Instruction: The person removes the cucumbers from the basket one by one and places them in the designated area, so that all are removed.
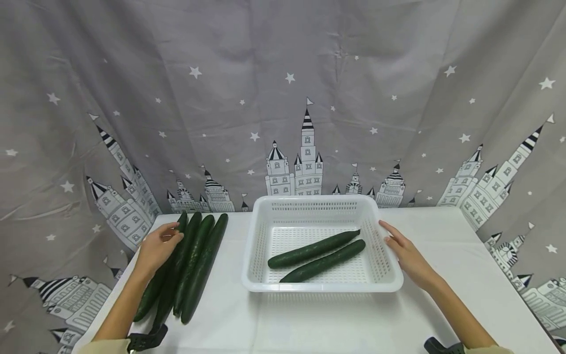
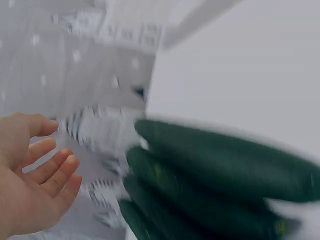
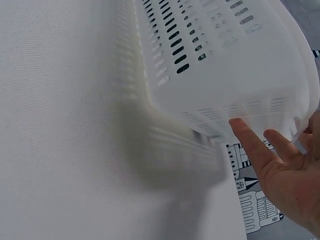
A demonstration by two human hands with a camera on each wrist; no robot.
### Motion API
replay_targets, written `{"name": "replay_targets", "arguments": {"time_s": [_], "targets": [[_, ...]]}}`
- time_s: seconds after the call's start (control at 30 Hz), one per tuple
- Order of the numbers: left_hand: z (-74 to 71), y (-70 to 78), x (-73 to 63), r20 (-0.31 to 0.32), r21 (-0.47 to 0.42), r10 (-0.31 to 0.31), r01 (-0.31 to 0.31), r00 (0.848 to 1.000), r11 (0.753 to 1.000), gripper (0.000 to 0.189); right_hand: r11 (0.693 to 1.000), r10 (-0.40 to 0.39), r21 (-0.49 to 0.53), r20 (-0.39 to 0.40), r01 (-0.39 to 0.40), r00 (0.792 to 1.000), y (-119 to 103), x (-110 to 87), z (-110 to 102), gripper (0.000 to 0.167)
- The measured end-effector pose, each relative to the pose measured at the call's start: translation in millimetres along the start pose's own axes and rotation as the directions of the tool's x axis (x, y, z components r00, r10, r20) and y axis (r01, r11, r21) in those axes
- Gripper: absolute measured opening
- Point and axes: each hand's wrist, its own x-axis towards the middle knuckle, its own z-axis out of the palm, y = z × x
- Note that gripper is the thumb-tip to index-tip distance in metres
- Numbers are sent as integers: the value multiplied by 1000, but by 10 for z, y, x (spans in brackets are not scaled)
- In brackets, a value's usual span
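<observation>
Cucumbers [image 1: 205, 268]: long, tapered | left fingers [image 2: 60, 175]: loosely bent, empty | right fingers [image 3: 282, 145]: extended, touching perforated plastic basket [image 1: 323, 287]

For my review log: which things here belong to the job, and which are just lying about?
Seemingly in the job:
four cucumbers near the left hand
white basket at the right hand
two cucumbers inside it

Just around:
castle-print curtain
white tabletop
black wrist straps

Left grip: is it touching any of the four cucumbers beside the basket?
Apart. The left wrist view shows curtain plainly in the gap between the left grip and the four cucumbers.
</observation>
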Motion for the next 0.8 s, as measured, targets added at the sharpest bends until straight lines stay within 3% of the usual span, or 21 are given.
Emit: {"name": "replay_targets", "arguments": {"time_s": [0.2, 0.33, 0.43, 0.6, 0.8], "targets": [[217, 598, -39, 45, -77, 171, -167, 984, 983, 49, 1000, 8, 7, -15, -8, 1000, 33, 3, -8, 57], [456, 925, -84, 70, -147, 245, -233, 967, 961, 46, 1000, 17, 7, -26, -17, 1000, 37, 12, -3, 57], [689, 1126, -113, 102, -189, 311, -289, 945, 939, 45, 1000, 14, 7, -27, -14, 1000, 31, 13, 0, 57], [1057, 1385, -152, 164, -234, 403, -362, 900, 902, 44, 1000, 7, 7, -21, -7, 1000, 20, 2, -3, 57], [1470, 1559, -174, 238, -277, 459, -393, 856, 877, 40, 1000, 12, 10, -14, -12, 1000, 14, -5, -3, 57]]}}
